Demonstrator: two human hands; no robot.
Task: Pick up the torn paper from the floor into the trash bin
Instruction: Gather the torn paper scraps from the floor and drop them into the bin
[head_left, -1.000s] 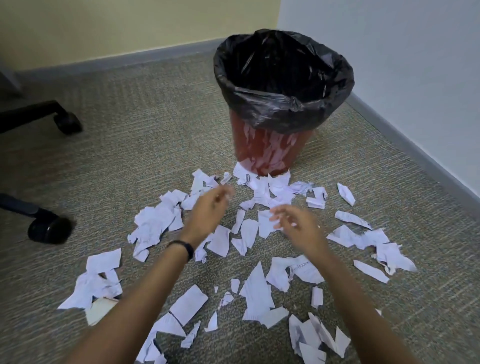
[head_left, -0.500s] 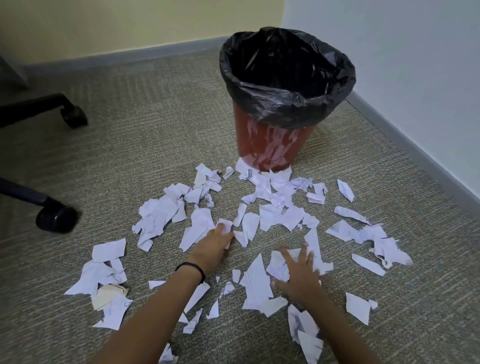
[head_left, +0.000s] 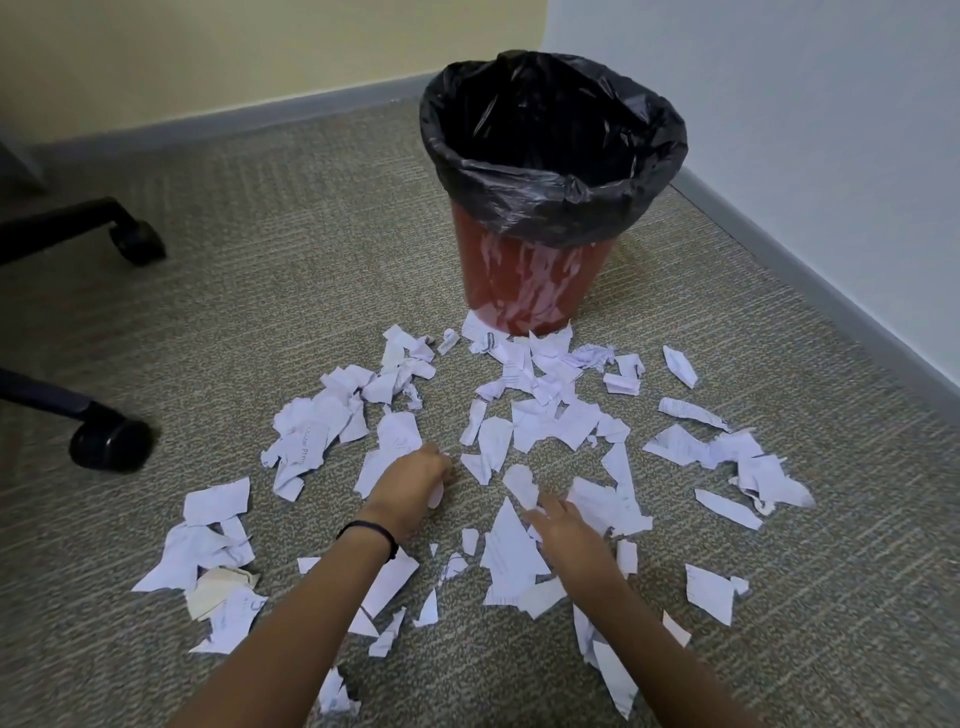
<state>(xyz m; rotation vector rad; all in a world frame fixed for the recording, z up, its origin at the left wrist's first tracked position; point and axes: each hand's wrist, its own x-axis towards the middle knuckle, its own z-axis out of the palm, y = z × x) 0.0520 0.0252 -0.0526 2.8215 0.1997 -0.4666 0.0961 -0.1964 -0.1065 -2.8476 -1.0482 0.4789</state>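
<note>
Torn paper (head_left: 545, 423) litters the carpet (head_left: 260, 260) before the lined bin (head_left: 524, 286). The left hand (head_left: 410, 483) curls round a scrap (head_left: 435, 494); the right hand (head_left: 566, 525) apparently pinches another. Loose holds could drop scraps short of the bin.

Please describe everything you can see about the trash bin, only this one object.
The trash bin is a red, tapered, plastic-looking bucket, standing upright on the carpet near the wall. A black bag lines it, folded over the rim. The mouth is open; the inside is too dark to see. Pieces of torn paper touch its base in front.
</note>
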